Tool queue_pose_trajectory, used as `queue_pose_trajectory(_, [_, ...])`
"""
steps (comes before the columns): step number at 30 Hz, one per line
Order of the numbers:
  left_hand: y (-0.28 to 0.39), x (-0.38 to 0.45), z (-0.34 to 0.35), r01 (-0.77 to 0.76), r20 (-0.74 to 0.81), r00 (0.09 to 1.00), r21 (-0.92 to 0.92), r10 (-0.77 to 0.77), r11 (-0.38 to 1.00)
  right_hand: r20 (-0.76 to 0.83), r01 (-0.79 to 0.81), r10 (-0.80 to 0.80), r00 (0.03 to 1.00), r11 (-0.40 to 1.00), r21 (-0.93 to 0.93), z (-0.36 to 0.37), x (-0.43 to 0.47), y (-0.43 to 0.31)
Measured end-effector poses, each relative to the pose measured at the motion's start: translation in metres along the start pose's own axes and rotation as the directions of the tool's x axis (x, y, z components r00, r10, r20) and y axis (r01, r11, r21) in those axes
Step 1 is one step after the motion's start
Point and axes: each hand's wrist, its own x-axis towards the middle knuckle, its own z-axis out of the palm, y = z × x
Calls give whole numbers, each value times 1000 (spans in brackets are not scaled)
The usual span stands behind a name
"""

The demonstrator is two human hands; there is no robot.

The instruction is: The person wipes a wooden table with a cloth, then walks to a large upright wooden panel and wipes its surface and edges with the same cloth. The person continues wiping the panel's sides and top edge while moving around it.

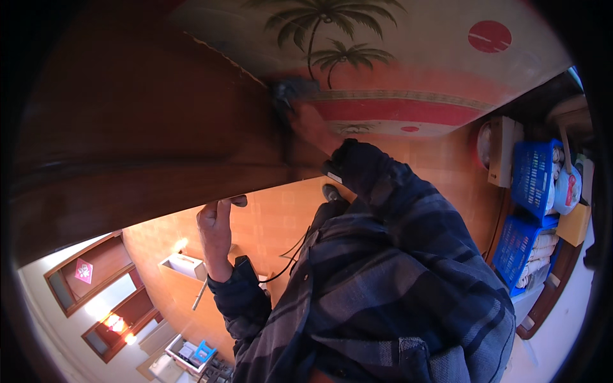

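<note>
My right hand [311,122], blurred, holds a crumpled grey-blue cloth [294,91] against a dark brown glossy panel [143,119]. The cloth lies where the panel meets a pale and red surface pictured with palm trees [354,55] and a red disc. At the panel's near edge is my left hand [215,225], fingers bent; a small dark piece [239,201] shows at its fingertips, too unclear to name. Whether this hand grips the edge or the piece cannot be told. Both forearms wear dark sleeves.
Blue plastic baskets [531,179] filled with bundled things stand at the right, beside a cardboard box [503,153]. On the orange-brown floor [273,210] are a white open box [184,265] and a black cable [287,268]. Wooden doors [96,273] are at lower left.
</note>
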Motion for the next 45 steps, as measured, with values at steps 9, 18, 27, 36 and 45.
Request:
queue_pose_trajectory(9, [-15, 18, -18, -103, 252, 963, 18, 95, 995, -54, 74, -83, 995, 985, -154, 56, -119, 5])
queue_pose_trajectory(18, [-46, 33, -15, -164, 478, 877, 212, 44, 964, -259, 6, 13, 966, 997, 72, 97, -152, 9])
queue_pose_trajectory(27, [-88, 29, 45, -94, 379, 924, 354, -51, 931, -426, -97, 324, 845, 876, 473, 135, -118, 83])
queue_pose_trajectory(36, [-169, 37, 54, -125, 354, 933, 135, 70, 983, -356, -348, 527, 772, 818, 458, 167, -117, 228])
queue_pose_trajectory(45, [-181, 13, 26, -84, 386, 909, 543, -159, 836, -476, -427, 580, 662, 813, 396, 232, -108, 336])
